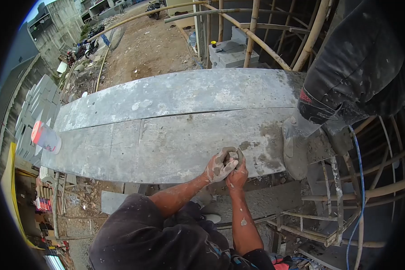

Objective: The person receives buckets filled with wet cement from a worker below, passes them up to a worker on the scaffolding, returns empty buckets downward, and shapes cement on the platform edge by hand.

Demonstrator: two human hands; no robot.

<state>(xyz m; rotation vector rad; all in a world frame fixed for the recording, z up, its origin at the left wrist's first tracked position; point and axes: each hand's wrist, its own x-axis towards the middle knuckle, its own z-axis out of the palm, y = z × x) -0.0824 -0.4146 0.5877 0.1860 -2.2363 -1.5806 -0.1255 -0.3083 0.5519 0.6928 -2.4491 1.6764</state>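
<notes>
My left hand point(218, 166) and my right hand point(237, 174) meet over the near edge of the grey plank platform point(175, 139). Both are smeared with wet grey mortar, and their fingers curl against each other in a closed ring. A small greyish patch shows between the fingers; whether it is a lump of mortar or only coated skin I cannot make out. Dark wet mortar stains point(269, 150) mark the planks just right of my hands.
Another person's legs point(351, 67) and mortar-covered boot point(295, 148) stand at the platform's right end. A clear plastic jar with an orange lid point(46, 137) sits at the left end. Bamboo poles point(252, 33) and a blue hose point(361, 180) run along the right side.
</notes>
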